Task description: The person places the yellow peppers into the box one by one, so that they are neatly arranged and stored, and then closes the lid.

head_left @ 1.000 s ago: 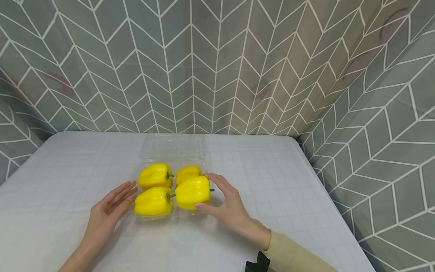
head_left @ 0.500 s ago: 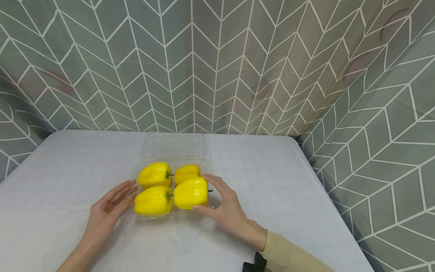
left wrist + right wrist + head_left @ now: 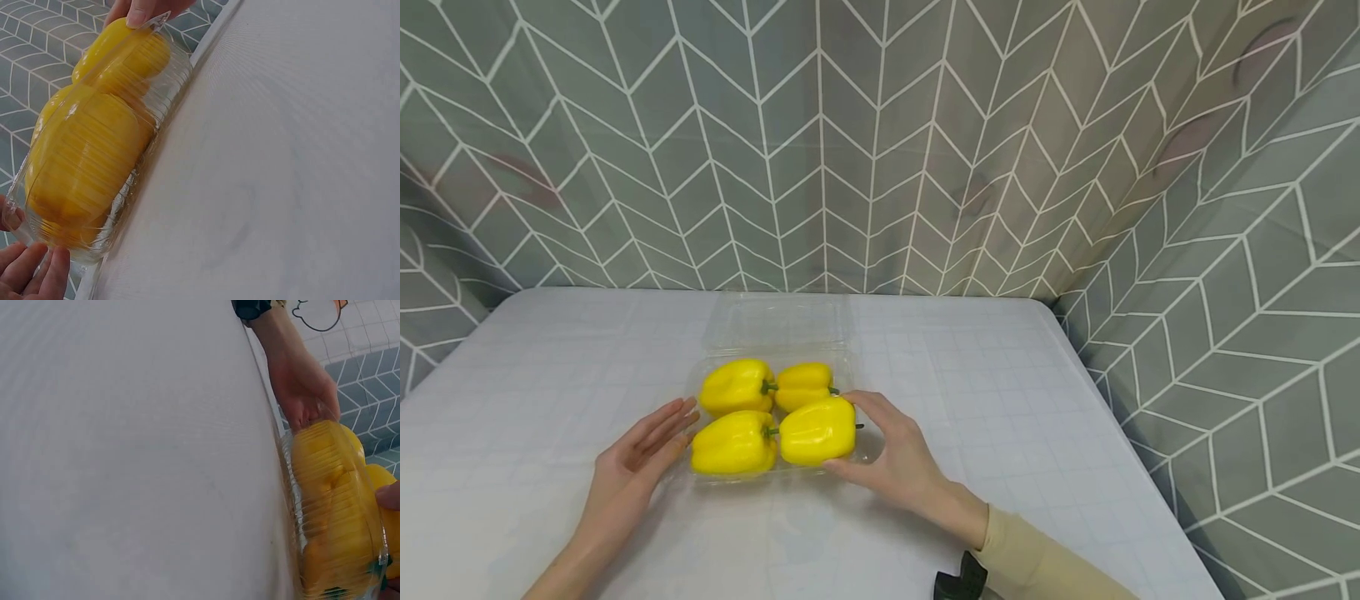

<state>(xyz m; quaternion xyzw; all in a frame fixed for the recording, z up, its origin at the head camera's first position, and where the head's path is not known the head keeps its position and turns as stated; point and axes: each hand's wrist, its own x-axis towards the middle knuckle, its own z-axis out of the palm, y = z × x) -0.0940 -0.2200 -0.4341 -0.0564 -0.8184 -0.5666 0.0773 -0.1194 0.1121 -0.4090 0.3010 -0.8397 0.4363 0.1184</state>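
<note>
A clear plastic clamshell box (image 3: 854, 371) lies with its lid (image 3: 778, 323) folded back. Yellow bell peppers fill its left side, one at the back (image 3: 736, 387) and one in front (image 3: 733, 443). On the right, a pepper (image 3: 803, 385) sits at the back. My right hand (image 3: 898, 454) grips the front-right pepper (image 3: 817, 431) between thumb and fingers, at or just above the box's front-right part. My left hand (image 3: 636, 458) is at the box's left side, fingers mostly straight. The left wrist view shows its fingertips (image 3: 56, 269) by the box's end wall.
A white cloth covers the table (image 3: 970, 400). Behind it and to the right hangs a grey patterned curtain (image 3: 850, 167). A black strap piece (image 3: 961, 579) shows by the right sleeve (image 3: 1045, 554).
My right hand has moved slightly left and down with its pepper. The back-right pepper has shifted a little left, and its stem now shows. My left hand stays nearly still.
</note>
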